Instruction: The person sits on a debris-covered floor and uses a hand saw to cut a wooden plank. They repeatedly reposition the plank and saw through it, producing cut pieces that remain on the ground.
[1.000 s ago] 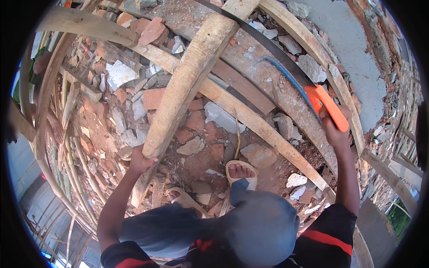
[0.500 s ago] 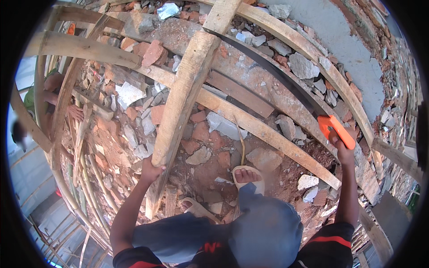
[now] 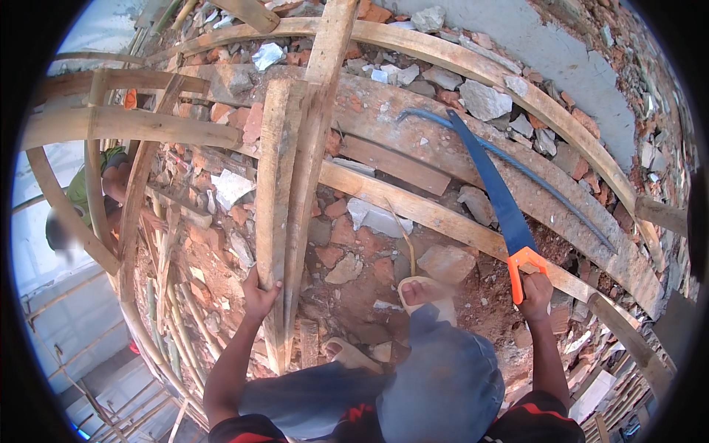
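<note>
My right hand [image 3: 535,297] is closed round the orange handle of a hand saw [image 3: 496,193]. Its dark blue blade points away from me and stands apart from the wood. With my left hand [image 3: 261,295] I grip the near end of a wooden beam [image 3: 281,170], fingers wrapped on its side. Its far end stops short beside a second length of timber [image 3: 323,66], which runs on away from me. Both lie across a long wooden plank [image 3: 413,199].
Broken bricks and concrete chunks [image 3: 487,100] cover the ground. A bent blue metal bar [image 3: 532,164] lies on a concrete strip. Curved-looking timbers [image 3: 140,125] stand at the left, where another person [image 3: 92,188] crouches. My sandalled feet [image 3: 428,295] are among the rubble.
The saw has come away from the beam and swung left, its blade now in full view. The beam's far end has shifted left, apart from the timber beyond. The other person has moved slightly.
</note>
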Action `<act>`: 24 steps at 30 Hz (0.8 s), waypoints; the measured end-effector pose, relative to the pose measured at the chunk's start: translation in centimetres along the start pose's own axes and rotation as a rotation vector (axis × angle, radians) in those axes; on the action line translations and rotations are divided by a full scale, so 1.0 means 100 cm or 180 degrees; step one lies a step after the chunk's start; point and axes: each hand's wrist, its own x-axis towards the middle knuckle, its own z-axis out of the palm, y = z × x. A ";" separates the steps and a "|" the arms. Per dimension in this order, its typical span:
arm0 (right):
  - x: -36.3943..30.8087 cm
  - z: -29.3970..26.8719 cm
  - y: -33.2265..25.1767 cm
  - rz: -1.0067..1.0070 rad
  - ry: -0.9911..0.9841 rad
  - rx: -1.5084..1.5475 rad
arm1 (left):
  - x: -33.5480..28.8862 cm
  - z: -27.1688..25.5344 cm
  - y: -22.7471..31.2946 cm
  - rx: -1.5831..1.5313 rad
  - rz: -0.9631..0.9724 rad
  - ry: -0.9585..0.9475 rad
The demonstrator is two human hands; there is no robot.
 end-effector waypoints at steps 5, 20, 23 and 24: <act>-0.010 0.011 0.009 0.0054 -0.0070 -0.0048 | -0.010 -0.017 0.027 0.0291 0.0378 0.0308; -0.038 0.025 -0.013 0.0355 -0.0028 -0.0139 | 0.039 0.153 0.142 0.0019 0.0534 -0.0623; -0.039 0.025 -0.021 0.0432 0.0022 -0.0159 | 0.055 0.188 0.147 -0.0036 0.0610 -0.0391; -0.036 0.026 -0.024 0.0421 0.0075 -0.0120 | 0.061 0.192 0.152 -0.0044 0.0456 -0.0378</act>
